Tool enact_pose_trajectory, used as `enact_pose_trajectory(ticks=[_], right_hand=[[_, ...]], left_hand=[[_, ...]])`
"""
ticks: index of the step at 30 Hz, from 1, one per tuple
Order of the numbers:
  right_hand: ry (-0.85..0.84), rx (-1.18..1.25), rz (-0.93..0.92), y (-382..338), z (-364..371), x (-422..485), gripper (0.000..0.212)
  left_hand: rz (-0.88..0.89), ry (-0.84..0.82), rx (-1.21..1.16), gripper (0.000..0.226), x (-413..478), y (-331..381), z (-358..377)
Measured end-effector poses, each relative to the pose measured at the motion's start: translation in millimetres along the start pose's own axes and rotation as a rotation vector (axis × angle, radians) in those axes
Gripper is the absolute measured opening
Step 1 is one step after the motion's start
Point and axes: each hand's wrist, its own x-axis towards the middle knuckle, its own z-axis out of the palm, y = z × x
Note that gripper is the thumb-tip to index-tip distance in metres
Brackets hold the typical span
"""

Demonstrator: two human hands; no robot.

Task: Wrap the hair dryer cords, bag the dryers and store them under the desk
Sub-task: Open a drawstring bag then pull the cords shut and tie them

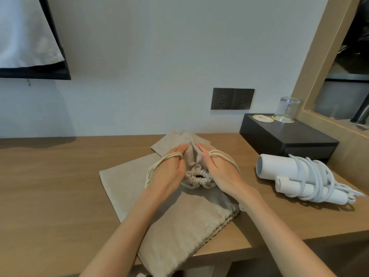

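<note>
Drawstring bag (192, 155) cinched, likely one dryer inside. Left hand (168, 174), right hand (222, 172): straight-fingered, drawstrings (169, 156) looped over them. Cord-wrapped hair dryer (279, 166), 3 o'clock, unbagged; storing not yet done.

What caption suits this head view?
Left hand and right hand, drawstrings looped over both, press a cinched bag beside a cord-wrapped hair dryer.
</note>
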Motion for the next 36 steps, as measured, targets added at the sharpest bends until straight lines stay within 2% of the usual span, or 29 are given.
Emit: enact_pose_trajectory(ticks=[2, 4, 8, 11, 12, 14, 16, 20, 25, 27, 31, 34, 36], right_hand=[[0.017, 0.248, 0.074, 0.9, -5.6, -2.7, 0.036], [0.137, 0.464, 0.163, 1.0, -15.2, -6.0, 0.032], [0.239, 0.841, 0.184, 6.2, -22.4, -19.4, 0.048], [0.304, 1.162, 0.21, 4.0, -23.3, -26.4, 0.05], [0.344, 1.266, 0.219, 1.3, -24.4, -28.1, 0.048], [0.401, 1.431, 0.214, -3.1, -21.3, -29.7, 0.047], [0.432, 1.388, 0.225, -6.4, -12.2, -31.2, 0.046], [0.499, 1.127, 0.306, -8.8, -1.0, -30.3, 0.047], [0.565, 1.061, 0.358, -9.5, 1.5, -26.0, 0.048], [0.567, 1.022, 0.363, -9.8, 2.9, -24.5, 0.048], [0.452, 0.841, 0.272, -14.1, -8.7, -25.0, 0.042], [0.322, 0.79, 0.279, -22.3, -23.5, -31.2, 0.018], [0.245, 0.742, 0.241, -26.1, -31.2, -35.1, 0.014]], left_hand=[[-0.021, -0.035, -0.154, 0.043, 0.9, 2.2, -0.3], [-0.044, -0.039, -0.371, 0.042, 2.2, 9.6, -5.1], [-0.033, 0.068, -0.795, 0.052, 1.7, 27.0, -18.3], [-0.084, 0.009, -1.21, 0.05, 1.7, 35.2, -17.0], [-0.089, -0.002, -1.3, 0.046, 1.9, 37.7, -15.6], [-0.132, 0.031, -1.328, 0.043, 2.4, 41.3, -14.0], [-0.169, 0.089, -1.225, 0.045, 0.7, 43.9, -12.6], [-0.125, 0.19, -0.951, 0.052, -6.5, 48.4, -11.2], [-0.156, 0.209, -0.962, 0.052, -4.0, 44.5, -12.5], [-0.168, 0.16, -0.973, 0.051, -2.5, 39.0, -11.4], [-0.16, -0.026, -0.943, 0.04, -3.0, 30.4, -19.1], [-0.193, -0.021, -0.817, 0.024, -9.1, 29.7, -28.0], [-0.192, -0.001, -0.764, 0.021, -13.5, 28.3, -33.0]])
